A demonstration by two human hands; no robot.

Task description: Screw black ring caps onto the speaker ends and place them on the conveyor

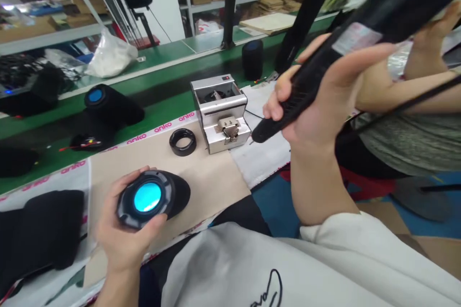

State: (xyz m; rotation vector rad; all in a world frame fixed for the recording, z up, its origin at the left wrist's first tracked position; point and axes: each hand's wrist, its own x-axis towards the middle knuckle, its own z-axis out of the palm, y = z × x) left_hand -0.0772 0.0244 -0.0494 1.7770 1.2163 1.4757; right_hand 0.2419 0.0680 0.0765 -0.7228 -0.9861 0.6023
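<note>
My left hand (124, 235) grips a black cylindrical speaker (178, 194) tilted on the bench. Its round end, with a shiny blue disc (147, 197) inside a dark ring, faces up toward me. Raised on the right, my right hand (317, 91) is wrapped round a long black handheld tool (306, 79) bearing a pale label. The tool's narrow end points down and left, near a silver screw feeder (225, 110); its exact kind is unclear. Between the feeder and the speaker lies a loose black ring (183, 142).
A beige board (212, 172) covers the near bench. Other black speakers (113, 105) (252, 60) stand on the green bench top. A black padded object (54, 225) lies at left, a plastic bag (111, 53) behind. Another person's arm (396, 88) is at right.
</note>
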